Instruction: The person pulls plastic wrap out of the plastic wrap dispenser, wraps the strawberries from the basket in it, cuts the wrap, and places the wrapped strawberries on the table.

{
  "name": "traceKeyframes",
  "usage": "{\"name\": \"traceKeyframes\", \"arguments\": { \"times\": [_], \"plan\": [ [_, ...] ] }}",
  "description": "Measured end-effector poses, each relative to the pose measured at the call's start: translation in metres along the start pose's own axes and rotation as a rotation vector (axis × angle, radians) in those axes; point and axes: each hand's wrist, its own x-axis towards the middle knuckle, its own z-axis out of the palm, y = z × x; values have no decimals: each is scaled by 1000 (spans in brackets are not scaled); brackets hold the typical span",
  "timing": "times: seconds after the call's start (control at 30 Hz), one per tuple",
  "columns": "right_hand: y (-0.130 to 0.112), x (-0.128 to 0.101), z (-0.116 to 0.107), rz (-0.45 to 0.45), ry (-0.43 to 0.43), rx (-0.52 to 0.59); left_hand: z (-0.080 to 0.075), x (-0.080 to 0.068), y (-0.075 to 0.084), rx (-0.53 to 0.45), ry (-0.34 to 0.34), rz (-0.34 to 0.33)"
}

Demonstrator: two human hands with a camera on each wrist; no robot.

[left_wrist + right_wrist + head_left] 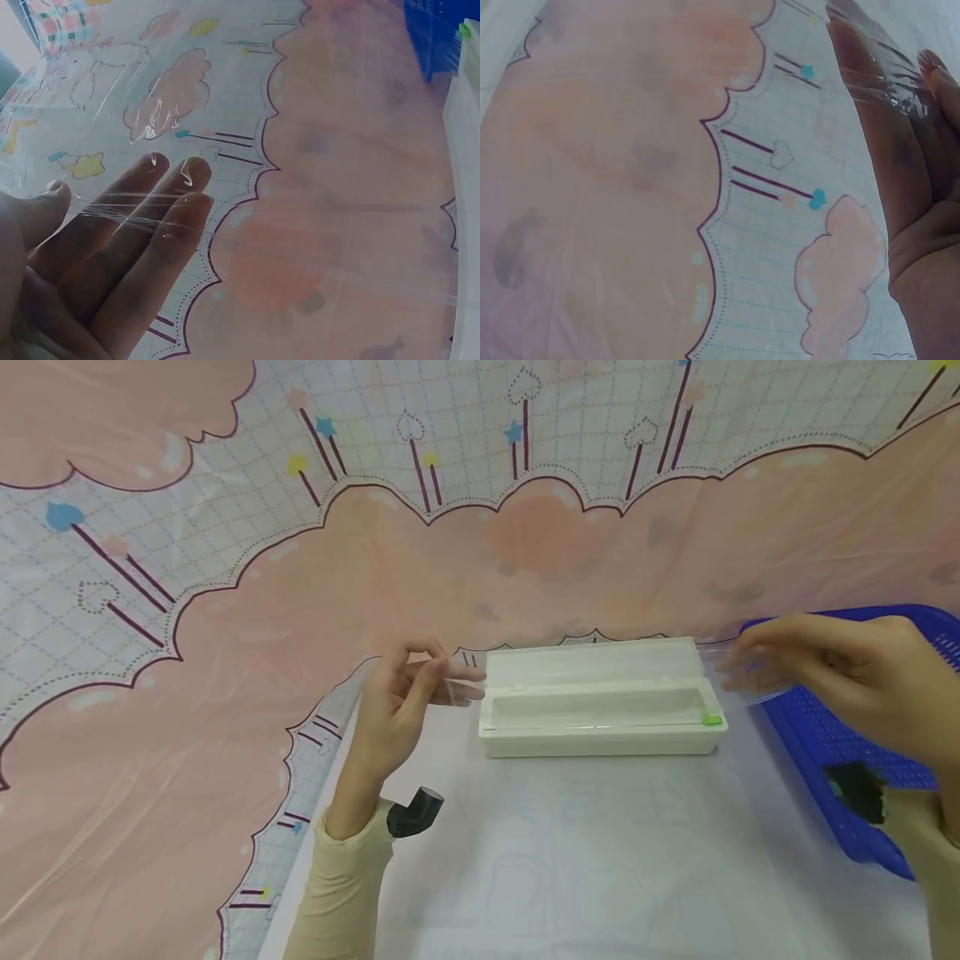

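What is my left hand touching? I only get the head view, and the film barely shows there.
Observer: In the left wrist view, clear film lies stretched across the fingers of the left hand.
Operator: And the other side?
Observer: In the right wrist view, crinkled film is bunched at the fingertips of the right hand.
Operator: Is the cutter box shut?
Observer: No; the white box stands lid open, its green slider at the right end.
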Motion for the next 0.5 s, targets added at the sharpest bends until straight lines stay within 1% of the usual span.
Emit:
{"name": "traceKeyframes", "arguments": {
  "times": [0.1,0.13,0.3,0.4,0.5],
  "plan": [
    [2,-5,2,5,-56,40,1,-3,-1,-33,-16,-18],
    [3,-8,2,8,-68,39,1,-4,-1,-41,-22,-26],
    [4,-17,3,22,-171,69,2,-13,0,-60,-62,-86],
    [2,-21,5,30,-243,143,3,-18,-2,-67,-83,-129],
    [3,-23,7,37,-278,212,5,-23,-5,-61,-98,-160]
  ]
}}
